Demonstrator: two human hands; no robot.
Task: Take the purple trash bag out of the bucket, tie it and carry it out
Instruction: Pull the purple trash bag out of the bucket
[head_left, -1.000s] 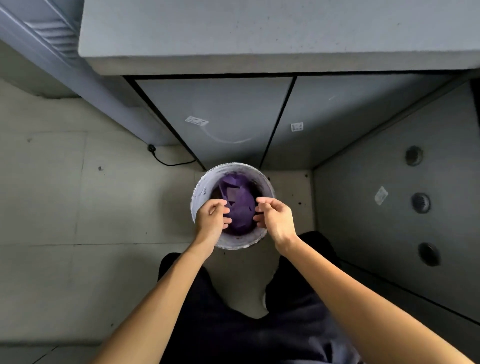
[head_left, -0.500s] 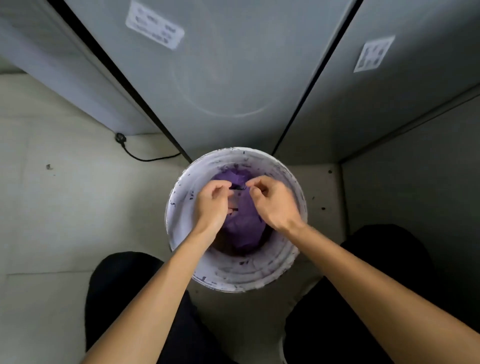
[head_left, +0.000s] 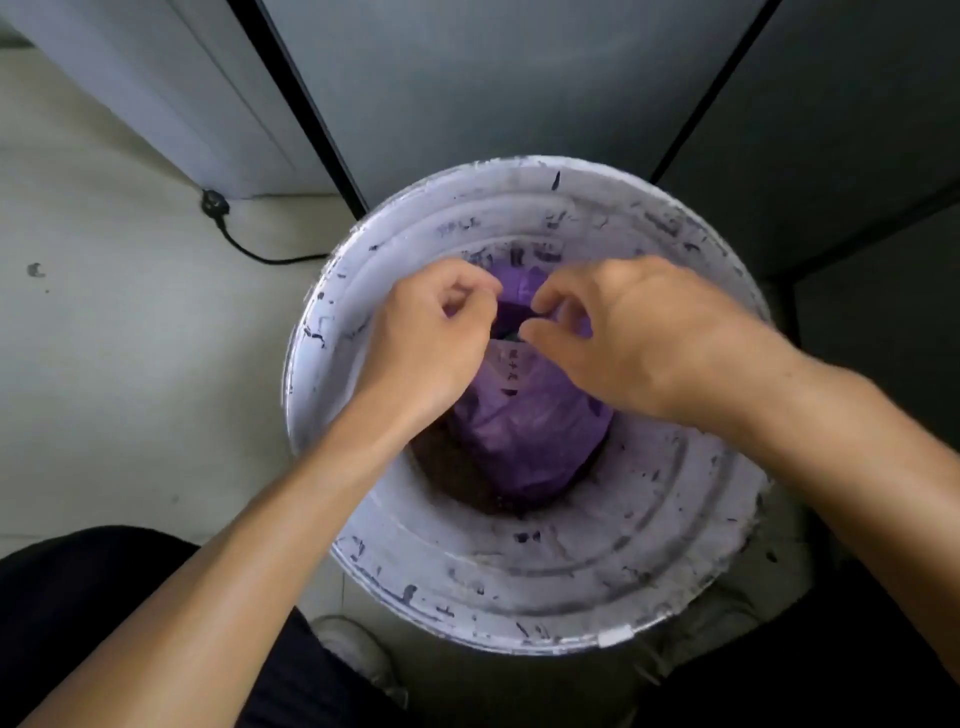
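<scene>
The purple trash bag (head_left: 524, 441) is sitting deep in the bucket (head_left: 519, 582), at the centre of the frame. I am seeing it as thin, crinkled plastic with a slight sheen. It is bulging round low down and has a pale patch with dark marks on its upper side. Dark brown grit is lying around its base. Both hands are reaching into the bucket at the bag's top. The left hand (head_left: 431, 338) is curling its fingers around a fold of the plastic. The right hand (head_left: 634, 332), just beside it, is pinching the other fold between thumb and forefinger. The bucket's whitish inner wall is showing dark scuffs. A black cable (head_left: 244, 249) is trailing across the floor at the left of the frame.
</scene>
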